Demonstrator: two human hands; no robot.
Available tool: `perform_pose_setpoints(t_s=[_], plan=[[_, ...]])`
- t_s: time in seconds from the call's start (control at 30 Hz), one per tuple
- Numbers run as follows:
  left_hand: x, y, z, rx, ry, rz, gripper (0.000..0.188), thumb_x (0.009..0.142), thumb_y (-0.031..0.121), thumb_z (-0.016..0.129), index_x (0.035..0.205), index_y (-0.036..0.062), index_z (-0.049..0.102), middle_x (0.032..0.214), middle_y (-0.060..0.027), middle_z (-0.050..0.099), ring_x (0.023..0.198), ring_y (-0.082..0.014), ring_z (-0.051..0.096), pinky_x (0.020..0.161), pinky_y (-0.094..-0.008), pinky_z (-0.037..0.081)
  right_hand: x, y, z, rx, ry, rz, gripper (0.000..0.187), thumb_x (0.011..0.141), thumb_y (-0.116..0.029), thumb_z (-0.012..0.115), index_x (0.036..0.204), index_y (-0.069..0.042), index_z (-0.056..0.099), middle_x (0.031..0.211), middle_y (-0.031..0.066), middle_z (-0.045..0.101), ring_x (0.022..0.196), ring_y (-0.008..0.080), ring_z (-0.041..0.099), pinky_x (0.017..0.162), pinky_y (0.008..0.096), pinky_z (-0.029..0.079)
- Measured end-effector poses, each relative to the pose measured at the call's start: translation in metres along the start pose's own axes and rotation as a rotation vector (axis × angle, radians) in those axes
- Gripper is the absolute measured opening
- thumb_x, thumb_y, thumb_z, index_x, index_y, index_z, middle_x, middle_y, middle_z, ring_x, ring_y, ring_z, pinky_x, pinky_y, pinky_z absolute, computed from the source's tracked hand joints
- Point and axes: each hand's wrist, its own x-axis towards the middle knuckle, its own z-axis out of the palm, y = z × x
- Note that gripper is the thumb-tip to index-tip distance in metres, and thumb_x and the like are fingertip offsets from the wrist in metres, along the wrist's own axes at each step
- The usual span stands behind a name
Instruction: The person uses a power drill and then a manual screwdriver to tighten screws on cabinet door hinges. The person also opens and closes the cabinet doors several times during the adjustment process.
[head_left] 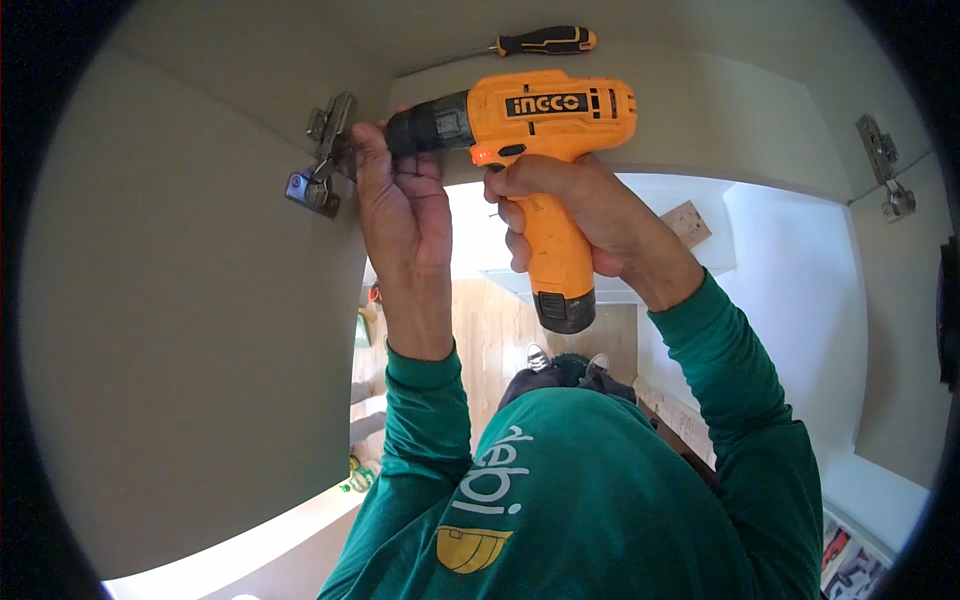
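My right hand [590, 205] is wrapped round the grip of an orange and black cordless drill [560, 110], index finger at the trigger. The drill lies level, its black chuck [430, 125] facing left toward a metal cabinet hinge [325, 155]. A small red light glows above the trigger. My left hand [405, 205] is raised between chuck and hinge, thumb up beside the hinge, fingers curled and partly behind the chuck. What those fingers pinch is hidden, as is the drill's tip. The hinge joins the large cabinet door [190, 300] on the left to the cabinet's side wall.
A screwdriver [545, 41] with a black and yellow handle lies inside the cabinet behind the drill. On the right, a second hinge [885, 170] holds another open door [905, 330]. Below are a wooden floor [490, 320], my shoes and a small light-brown piece [686, 224].
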Motion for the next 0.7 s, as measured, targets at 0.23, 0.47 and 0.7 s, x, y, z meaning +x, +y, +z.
perform_pose_setpoints(t_s=[0.23,0.47,0.7], plan=[[-0.0024,0.0023,0.004,0.017,0.024,0.006,0.037,0.099,0.032,0.069,0.123,0.0054,0.058,0.119,-0.0058,0.065,0.119,-0.0181,0.061,0.112,-0.0367,0.047,0.0006,0.0011,0.0041,0.031,-0.003,-0.024,0.026,0.089,-0.022,0.072,0.105,-0.002,0.065,0.073,0.005,0.064,0.054,0.0178,0.067,0.052,0.0337,0.059],[-0.0047,0.0026,0.0048,0.036,-0.012,0.014,0.04,0.101,0.034,0.066,0.128,0.006,0.058,0.127,-0.0061,0.063,0.123,-0.0183,0.059,0.113,-0.0373,0.045,0.0002,0.0011,0.0044,0.047,-0.01,0.0,0.026,0.09,-0.022,0.072,0.105,-0.002,0.064,0.074,0.005,0.064,0.054,0.0166,0.065,0.052,0.0332,0.059],[-0.0024,0.0014,0.0001,0.038,-0.045,-0.003,0.03,0.106,0.027,0.061,0.129,0.0078,0.058,0.129,-0.0042,0.063,0.123,-0.0189,0.059,0.114,-0.0395,0.044,-0.0026,-0.0018,0.0074,0.069,0.005,0.006,0.026,0.089,-0.022,0.073,0.104,-0.003,0.064,0.073,0.0045,0.063,0.054,0.0151,0.064,0.053,0.0333,0.059]])
